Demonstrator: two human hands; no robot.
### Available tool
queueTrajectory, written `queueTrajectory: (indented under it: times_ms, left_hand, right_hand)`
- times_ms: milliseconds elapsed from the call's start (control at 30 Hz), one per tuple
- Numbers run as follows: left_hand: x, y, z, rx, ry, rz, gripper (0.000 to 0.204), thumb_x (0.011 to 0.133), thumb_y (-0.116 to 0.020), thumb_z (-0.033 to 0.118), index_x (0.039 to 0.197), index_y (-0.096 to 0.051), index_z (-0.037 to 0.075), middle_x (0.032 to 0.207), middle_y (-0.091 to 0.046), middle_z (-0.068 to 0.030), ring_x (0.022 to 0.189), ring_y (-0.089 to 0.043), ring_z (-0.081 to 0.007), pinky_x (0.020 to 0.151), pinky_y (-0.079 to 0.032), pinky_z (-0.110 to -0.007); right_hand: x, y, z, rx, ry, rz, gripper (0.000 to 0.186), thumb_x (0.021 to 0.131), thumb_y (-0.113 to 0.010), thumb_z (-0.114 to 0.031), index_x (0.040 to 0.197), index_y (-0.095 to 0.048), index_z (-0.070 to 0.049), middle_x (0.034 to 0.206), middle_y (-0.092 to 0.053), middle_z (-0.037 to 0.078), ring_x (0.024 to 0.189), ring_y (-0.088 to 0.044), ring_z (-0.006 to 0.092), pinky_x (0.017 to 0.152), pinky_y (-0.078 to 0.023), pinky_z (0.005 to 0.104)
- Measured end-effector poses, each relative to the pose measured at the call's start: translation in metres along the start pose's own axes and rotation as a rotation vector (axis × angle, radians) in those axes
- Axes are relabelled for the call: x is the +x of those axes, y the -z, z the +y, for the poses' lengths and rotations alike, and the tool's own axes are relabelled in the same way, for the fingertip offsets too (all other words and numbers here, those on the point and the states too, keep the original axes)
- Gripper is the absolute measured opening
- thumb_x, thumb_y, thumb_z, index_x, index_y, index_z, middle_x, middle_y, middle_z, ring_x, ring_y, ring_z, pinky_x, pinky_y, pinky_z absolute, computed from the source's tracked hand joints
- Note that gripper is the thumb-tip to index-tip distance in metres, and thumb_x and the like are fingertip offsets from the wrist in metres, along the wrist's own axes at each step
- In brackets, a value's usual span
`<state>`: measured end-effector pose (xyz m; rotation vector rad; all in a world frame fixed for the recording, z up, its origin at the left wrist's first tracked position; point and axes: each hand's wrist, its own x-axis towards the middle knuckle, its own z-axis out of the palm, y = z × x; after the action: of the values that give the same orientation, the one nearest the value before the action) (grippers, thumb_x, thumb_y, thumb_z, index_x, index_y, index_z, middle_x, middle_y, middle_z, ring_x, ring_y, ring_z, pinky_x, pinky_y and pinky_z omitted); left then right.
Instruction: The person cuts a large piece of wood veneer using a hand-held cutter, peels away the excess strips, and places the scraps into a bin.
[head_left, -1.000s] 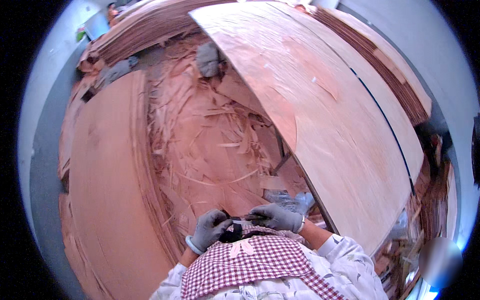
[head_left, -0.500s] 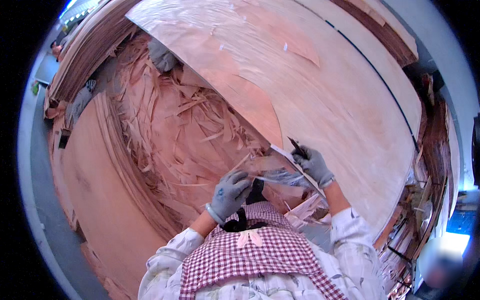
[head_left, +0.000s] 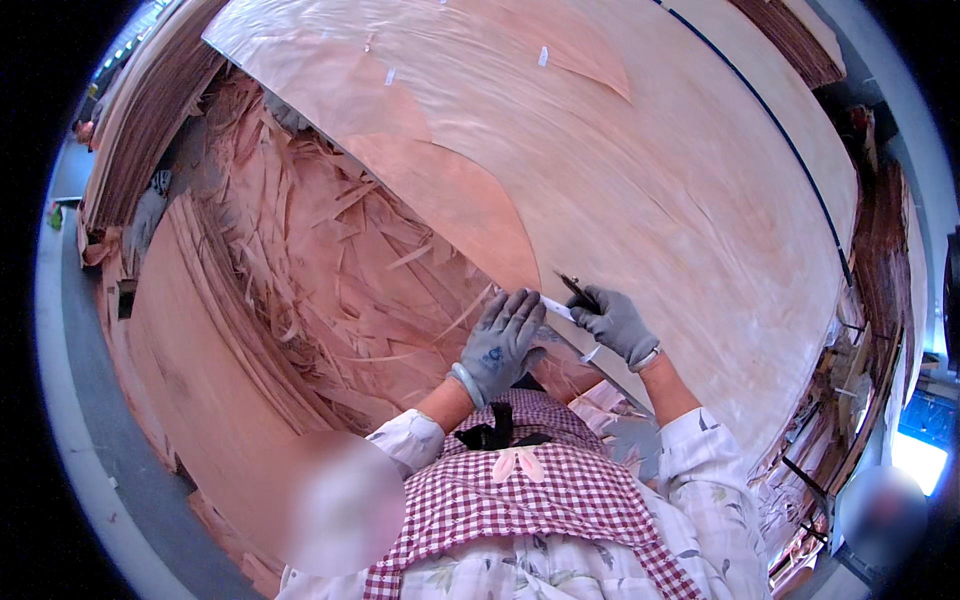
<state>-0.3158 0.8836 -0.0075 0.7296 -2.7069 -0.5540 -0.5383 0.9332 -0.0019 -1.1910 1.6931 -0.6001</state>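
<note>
A large pale wood veneer sheet (head_left: 660,200) lies before me, its straight near edge running diagonally past both hands. My right hand (head_left: 618,328), in a grey glove, is closed around a small dark pointed tool (head_left: 578,290), perhaps a cutter; its exact kind is unclear. My left hand (head_left: 503,340), also gloved, has its fingers stretched out at the sheet's edge. Beside its fingertips a white strip (head_left: 556,306), looking like tape, lies along the edge below the tool. A darker rounded veneer patch (head_left: 470,205) shows on the sheet near the hands.
Veneer scraps (head_left: 320,230) cover the floor left of the sheet. A curved veneer stack (head_left: 215,330) stands at the left, another stack (head_left: 150,120) at the far left. Along the sheet's right side runs a black strip (head_left: 775,115). Broken offcuts (head_left: 830,410) pile up at the right.
My left hand has moved right and up to the sheet's edge, its curled fingers now stretched out. The right hand keeps the dark tool close to the same spot. The view has shifted slightly.
</note>
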Motion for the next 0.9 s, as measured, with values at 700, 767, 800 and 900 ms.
queueTrajectory:
  times_ms: [700,767,800,900]
  left_hand:
    - [0.019,-0.008,-0.012,0.185,-0.048,-0.080,0.063,0.072,-0.063,0.035,0.129,-0.048,0.012,0.118,-0.048,-0.0077,0.111,-0.046,-0.0233,0.100,-0.035,-0.051]
    - [0.021,-0.003,-0.015,0.093,-0.055,-0.098,0.052,0.076,-0.058,0.027,0.125,-0.051,0.012,0.119,-0.050,-0.0072,0.111,-0.048,-0.0222,0.099,-0.036,-0.050]
    - [0.022,0.002,-0.019,0.017,-0.081,-0.099,0.051,0.076,-0.058,0.027,0.124,-0.052,0.012,0.120,-0.050,-0.0076,0.111,-0.049,-0.0230,0.099,-0.036,-0.049]
    - [0.024,0.022,-0.040,-0.143,-0.092,-0.075,0.047,0.076,-0.059,0.024,0.121,-0.055,0.011,0.125,-0.052,-0.0098,0.116,-0.049,-0.0270,0.101,-0.036,-0.048]
  right_hand:
    - [-0.040,-0.019,-0.033,0.153,-0.129,-0.107,0.029,0.083,-0.065,-0.024,0.097,-0.061,0.001,0.074,-0.062,0.015,0.070,-0.054,0.0103,0.067,-0.047,0.0287]
    - [-0.042,-0.027,-0.042,0.336,-0.188,-0.174,0.030,0.083,-0.065,-0.020,0.103,-0.061,0.001,0.082,-0.065,0.014,0.073,-0.055,0.0108,0.069,-0.047,0.0293]
    - [-0.038,-0.030,-0.048,0.363,-0.115,-0.131,0.030,0.083,-0.065,-0.020,0.104,-0.060,0.001,0.084,-0.066,0.013,0.074,-0.055,0.0112,0.069,-0.047,0.0294]
    - [-0.015,-0.031,-0.069,0.296,-0.029,-0.048,0.030,0.084,-0.063,-0.018,0.105,-0.058,0.002,0.087,-0.066,0.011,0.075,-0.057,0.0134,0.070,-0.048,0.0300]
